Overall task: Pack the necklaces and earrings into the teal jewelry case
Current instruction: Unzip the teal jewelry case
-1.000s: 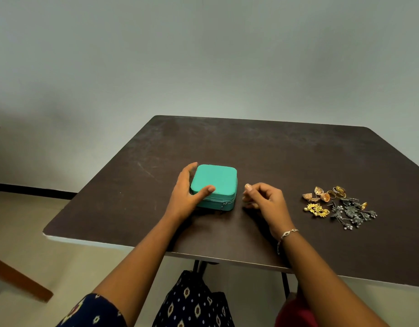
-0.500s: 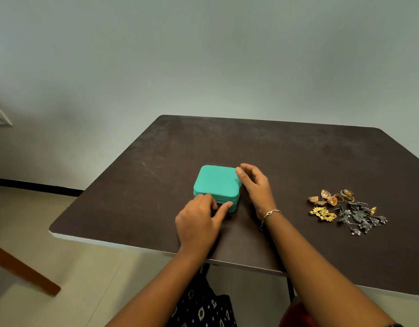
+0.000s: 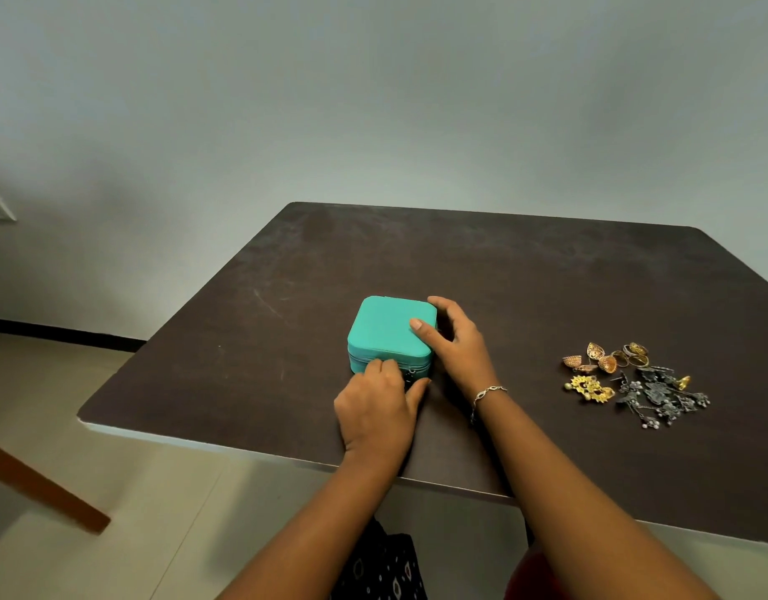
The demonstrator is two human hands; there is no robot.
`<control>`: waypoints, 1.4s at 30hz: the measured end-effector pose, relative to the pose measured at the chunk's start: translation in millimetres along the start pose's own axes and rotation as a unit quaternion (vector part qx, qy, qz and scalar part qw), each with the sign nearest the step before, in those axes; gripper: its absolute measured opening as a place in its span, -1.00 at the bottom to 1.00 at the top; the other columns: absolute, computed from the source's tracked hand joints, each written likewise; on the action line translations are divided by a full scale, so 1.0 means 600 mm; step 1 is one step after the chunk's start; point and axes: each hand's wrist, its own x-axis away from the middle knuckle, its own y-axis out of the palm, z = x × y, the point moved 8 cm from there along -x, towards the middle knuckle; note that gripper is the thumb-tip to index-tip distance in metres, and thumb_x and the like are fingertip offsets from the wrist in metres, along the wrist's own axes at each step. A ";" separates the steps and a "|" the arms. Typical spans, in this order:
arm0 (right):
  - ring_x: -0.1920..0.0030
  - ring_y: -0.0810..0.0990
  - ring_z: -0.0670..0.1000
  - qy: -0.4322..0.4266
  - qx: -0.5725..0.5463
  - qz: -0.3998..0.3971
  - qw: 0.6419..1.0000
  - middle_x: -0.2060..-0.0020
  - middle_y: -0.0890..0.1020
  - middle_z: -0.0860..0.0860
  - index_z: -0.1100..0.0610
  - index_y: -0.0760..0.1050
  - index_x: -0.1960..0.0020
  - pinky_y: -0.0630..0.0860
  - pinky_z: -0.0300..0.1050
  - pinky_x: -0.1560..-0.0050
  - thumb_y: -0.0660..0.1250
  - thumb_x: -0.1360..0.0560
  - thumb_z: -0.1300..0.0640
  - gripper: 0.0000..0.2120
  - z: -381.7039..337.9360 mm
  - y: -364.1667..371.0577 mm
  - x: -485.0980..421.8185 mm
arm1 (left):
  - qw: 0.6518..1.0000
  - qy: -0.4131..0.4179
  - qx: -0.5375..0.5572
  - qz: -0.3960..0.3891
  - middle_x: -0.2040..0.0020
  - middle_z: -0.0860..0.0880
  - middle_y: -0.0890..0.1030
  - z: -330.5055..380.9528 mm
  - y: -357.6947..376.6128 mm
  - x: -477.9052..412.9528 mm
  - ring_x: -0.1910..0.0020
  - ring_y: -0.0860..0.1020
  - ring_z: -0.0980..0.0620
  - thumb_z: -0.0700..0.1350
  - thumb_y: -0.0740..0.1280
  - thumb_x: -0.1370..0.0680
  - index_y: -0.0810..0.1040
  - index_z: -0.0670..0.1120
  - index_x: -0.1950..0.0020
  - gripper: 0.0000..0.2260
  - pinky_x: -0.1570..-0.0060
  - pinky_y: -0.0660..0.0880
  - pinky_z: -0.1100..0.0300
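The teal jewelry case (image 3: 386,326) lies closed on the dark table (image 3: 525,275), near its front edge. My left hand (image 3: 375,409) is at the case's front side, fingers curled, pinching the dark zipper pull (image 3: 410,375). My right hand (image 3: 455,344) grips the case's right side, thumb on the lid and fingers round the far corner. To the right lies a loose pile: gold earrings (image 3: 603,360), a yellow flower-shaped pair (image 3: 590,387) and dark silver pieces (image 3: 661,396), all apart from both hands.
The table's front edge (image 3: 243,448) runs just below my left wrist. A wooden leg (image 3: 44,491) slants across the floor at lower left. A grey wall stands close behind the table. My patterned clothing (image 3: 382,569) shows under the table edge.
My left hand left the case's left side and came round to its front at the zipper. My right hand rose from the table and took hold of the case's right side.
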 end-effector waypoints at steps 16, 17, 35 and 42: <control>-0.12 0.48 -0.08 -0.004 0.011 -0.015 1.000 -0.13 0.52 -0.04 0.09 0.38 -0.30 0.47 -0.20 -0.09 0.36 -0.45 0.04 -0.55 -0.004 0.002 0.000 | 0.983 -0.078 0.160 -0.041 0.14 0.01 0.57 -0.015 -0.003 0.020 0.22 0.50 0.03 -0.02 0.27 -0.53 0.47 -0.07 0.12 -0.87 0.36 0.25 0.23; -0.12 0.48 -0.08 -0.005 0.011 -0.014 1.000 -0.12 0.51 -0.04 0.09 0.38 -0.30 0.47 -0.23 -0.07 0.36 -0.45 0.04 -0.55 -0.004 0.002 0.000 | 0.980 -0.093 0.174 -0.041 0.15 0.03 0.56 -0.021 -0.005 0.022 0.23 0.46 0.07 -0.01 0.26 -0.54 0.46 -0.05 0.12 -0.87 0.38 0.22 0.23; -0.14 0.48 -0.05 -0.009 0.015 -0.016 1.000 -0.13 0.53 -0.03 0.08 0.40 -0.29 0.43 -0.20 -0.12 0.38 -0.44 0.07 -0.56 -0.003 0.002 0.000 | 0.978 -0.128 0.156 -0.046 0.23 0.06 0.50 -0.082 -0.028 0.020 0.29 0.47 0.04 -0.04 0.24 -0.55 0.44 -0.06 0.15 -0.87 0.34 0.35 0.17; -0.13 0.47 -0.07 -0.012 0.018 -0.023 0.999 -0.12 0.51 -0.05 0.07 0.39 -0.29 0.41 -0.19 -0.13 0.37 -0.45 0.08 -0.57 -0.003 0.003 0.000 | 0.981 -0.151 0.118 -0.040 0.27 0.06 0.48 -0.128 -0.037 0.001 0.32 0.41 0.07 -0.03 0.25 -0.54 0.39 -0.02 0.21 -0.84 0.36 0.26 0.18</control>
